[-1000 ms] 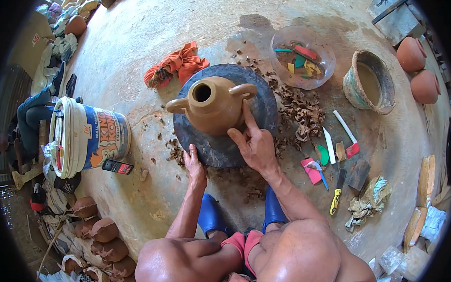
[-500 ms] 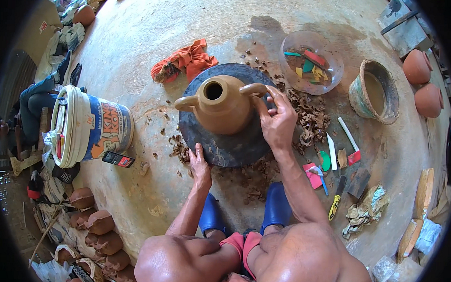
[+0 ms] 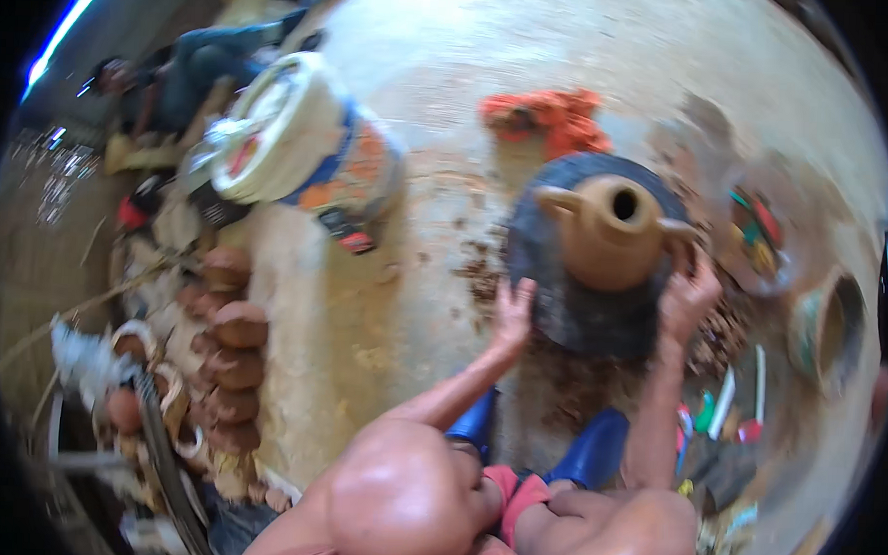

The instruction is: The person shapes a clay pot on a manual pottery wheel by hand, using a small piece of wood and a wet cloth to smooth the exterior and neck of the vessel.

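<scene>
A brown clay jug (image 3: 602,246) with a narrow neck and two handles stands upright on a dark round turntable (image 3: 560,311). My right hand (image 3: 690,291) is at the jug's right handle (image 3: 676,229), its fingers curled about it, though motion blurs them. At the turntable's near left edge rests my left hand (image 3: 513,314), fingers stretched out and nothing held. The left handle (image 3: 559,198) is untouched.
An orange cloth (image 3: 557,123) lies beyond the turntable. At right are a clear basin (image 3: 736,260) of coloured scraps, a tub (image 3: 804,324) and clay shavings (image 3: 721,336). A white bucket (image 3: 316,165), a phone (image 3: 348,232) and stacked clay pots (image 3: 235,368) are at left, with a person's legs (image 3: 212,54) behind.
My view has swung left, shifting the scene rightward and blurring it. The jug's handles have turned slightly clockwise in view. My hands keep their places at the turntable's edge and right handle.
</scene>
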A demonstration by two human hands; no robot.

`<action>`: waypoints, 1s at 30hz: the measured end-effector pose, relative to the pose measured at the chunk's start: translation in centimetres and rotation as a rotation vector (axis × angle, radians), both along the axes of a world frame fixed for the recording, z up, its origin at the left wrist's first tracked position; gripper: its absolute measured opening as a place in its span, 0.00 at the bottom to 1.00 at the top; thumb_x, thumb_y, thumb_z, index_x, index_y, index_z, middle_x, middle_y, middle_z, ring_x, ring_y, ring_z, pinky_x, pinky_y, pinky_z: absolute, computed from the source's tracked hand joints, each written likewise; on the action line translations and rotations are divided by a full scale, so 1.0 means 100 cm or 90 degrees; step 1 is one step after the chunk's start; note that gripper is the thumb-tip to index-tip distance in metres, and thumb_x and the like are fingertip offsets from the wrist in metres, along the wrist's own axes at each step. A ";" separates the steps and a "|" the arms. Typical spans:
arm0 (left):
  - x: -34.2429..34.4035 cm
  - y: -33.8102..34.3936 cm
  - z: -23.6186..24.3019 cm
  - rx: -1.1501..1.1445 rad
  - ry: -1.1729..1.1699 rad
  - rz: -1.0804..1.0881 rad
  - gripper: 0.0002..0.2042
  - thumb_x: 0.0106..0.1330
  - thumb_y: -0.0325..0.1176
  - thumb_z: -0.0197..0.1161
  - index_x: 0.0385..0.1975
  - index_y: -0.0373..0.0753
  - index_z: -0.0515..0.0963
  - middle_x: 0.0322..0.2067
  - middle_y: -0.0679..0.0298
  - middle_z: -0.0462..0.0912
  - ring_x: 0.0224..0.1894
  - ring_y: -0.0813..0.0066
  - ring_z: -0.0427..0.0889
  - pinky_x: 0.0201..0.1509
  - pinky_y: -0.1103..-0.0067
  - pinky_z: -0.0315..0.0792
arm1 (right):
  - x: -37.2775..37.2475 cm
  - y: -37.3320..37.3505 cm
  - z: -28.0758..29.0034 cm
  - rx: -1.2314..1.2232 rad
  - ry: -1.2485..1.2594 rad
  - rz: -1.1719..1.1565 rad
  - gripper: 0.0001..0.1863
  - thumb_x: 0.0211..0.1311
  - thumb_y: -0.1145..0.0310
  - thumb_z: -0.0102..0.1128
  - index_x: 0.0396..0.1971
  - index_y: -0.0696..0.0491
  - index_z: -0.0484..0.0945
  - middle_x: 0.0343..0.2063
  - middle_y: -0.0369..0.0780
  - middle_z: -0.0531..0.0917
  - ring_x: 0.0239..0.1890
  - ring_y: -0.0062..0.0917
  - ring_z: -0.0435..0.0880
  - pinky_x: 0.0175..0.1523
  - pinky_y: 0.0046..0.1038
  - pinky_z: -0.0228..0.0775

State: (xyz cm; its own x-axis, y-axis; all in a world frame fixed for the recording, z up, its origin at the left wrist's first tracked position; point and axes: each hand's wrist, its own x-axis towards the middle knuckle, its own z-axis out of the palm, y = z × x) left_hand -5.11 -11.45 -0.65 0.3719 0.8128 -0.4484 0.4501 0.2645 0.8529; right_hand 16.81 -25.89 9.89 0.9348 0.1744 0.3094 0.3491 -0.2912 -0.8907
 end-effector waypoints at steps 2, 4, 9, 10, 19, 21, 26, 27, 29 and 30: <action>0.024 -0.008 0.019 0.034 0.021 -0.046 0.48 0.78 0.66 0.55 0.81 0.29 0.53 0.78 0.42 0.63 0.81 0.50 0.62 0.83 0.65 0.55 | 0.020 -0.021 0.005 0.075 0.027 0.042 0.17 0.76 0.62 0.69 0.53 0.60 0.89 0.44 0.45 0.93 0.48 0.30 0.91 0.56 0.35 0.80; 0.000 0.005 -0.009 0.053 -0.130 -0.039 0.39 0.81 0.58 0.58 0.78 0.32 0.61 0.70 0.45 0.76 0.74 0.53 0.73 0.79 0.65 0.62 | 0.007 -0.013 0.012 0.095 0.123 0.109 0.17 0.76 0.63 0.70 0.54 0.60 0.88 0.43 0.41 0.92 0.47 0.21 0.86 0.58 0.29 0.78; -0.012 0.001 -0.011 0.028 -0.086 -0.003 0.43 0.79 0.62 0.58 0.79 0.30 0.59 0.72 0.43 0.73 0.75 0.51 0.71 0.79 0.64 0.62 | 0.003 -0.007 0.000 0.032 0.140 0.093 0.16 0.77 0.65 0.69 0.54 0.61 0.88 0.42 0.40 0.92 0.44 0.19 0.86 0.53 0.27 0.77; -0.011 -0.001 -0.014 0.030 -0.088 -0.003 0.43 0.79 0.62 0.58 0.79 0.30 0.59 0.72 0.43 0.73 0.75 0.51 0.71 0.79 0.64 0.62 | 0.000 -0.006 0.002 0.034 0.138 0.094 0.16 0.77 0.65 0.69 0.54 0.61 0.88 0.42 0.40 0.92 0.44 0.19 0.86 0.53 0.27 0.77; 0.001 -0.003 -0.021 0.009 -0.136 -0.021 0.46 0.78 0.63 0.59 0.81 0.30 0.55 0.73 0.43 0.71 0.76 0.51 0.70 0.80 0.65 0.61 | 0.007 -0.011 -0.005 0.051 0.113 0.066 0.16 0.77 0.65 0.68 0.54 0.61 0.87 0.42 0.38 0.92 0.44 0.18 0.85 0.52 0.26 0.77; -0.003 0.000 -0.025 -0.009 -0.130 0.006 0.46 0.78 0.62 0.59 0.80 0.30 0.56 0.72 0.44 0.73 0.75 0.53 0.72 0.79 0.65 0.62 | 0.001 -0.008 -0.002 0.093 0.115 0.091 0.16 0.77 0.65 0.68 0.54 0.61 0.87 0.42 0.38 0.92 0.45 0.18 0.85 0.53 0.26 0.77; -0.011 0.003 -0.023 -0.026 -0.170 0.004 0.44 0.79 0.61 0.60 0.80 0.30 0.57 0.72 0.45 0.74 0.74 0.54 0.72 0.78 0.66 0.63 | 0.007 -0.017 -0.015 0.177 0.172 0.209 0.19 0.78 0.63 0.67 0.55 0.65 0.86 0.46 0.41 0.92 0.47 0.18 0.86 0.57 0.26 0.77; -0.011 0.003 -0.022 -0.023 -0.182 0.010 0.44 0.79 0.61 0.60 0.80 0.30 0.57 0.72 0.45 0.74 0.74 0.54 0.72 0.78 0.66 0.63 | 0.007 -0.016 -0.020 0.178 0.164 0.195 0.18 0.79 0.65 0.66 0.56 0.64 0.87 0.46 0.40 0.92 0.48 0.18 0.86 0.57 0.26 0.77; -0.014 0.004 -0.026 -0.017 -0.174 0.007 0.44 0.79 0.61 0.59 0.79 0.29 0.58 0.71 0.45 0.74 0.74 0.54 0.73 0.78 0.66 0.63 | -0.002 -0.006 -0.021 0.176 0.164 0.174 0.17 0.79 0.66 0.65 0.56 0.63 0.87 0.47 0.40 0.92 0.49 0.18 0.86 0.57 0.26 0.77; -0.017 0.007 -0.027 -0.011 -0.167 0.006 0.43 0.79 0.61 0.59 0.79 0.29 0.58 0.71 0.45 0.75 0.73 0.55 0.73 0.78 0.66 0.63 | -0.008 0.000 -0.030 0.189 0.174 0.127 0.15 0.78 0.67 0.67 0.55 0.63 0.87 0.47 0.39 0.91 0.50 0.19 0.86 0.58 0.26 0.77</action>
State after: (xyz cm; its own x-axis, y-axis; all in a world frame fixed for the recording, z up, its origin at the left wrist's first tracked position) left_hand -6.85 -10.77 -3.30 0.4702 0.8097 -0.3512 0.2120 0.2827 0.9355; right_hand 16.02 -25.89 6.92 0.9462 0.3009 0.1192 0.1124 0.0399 -0.9929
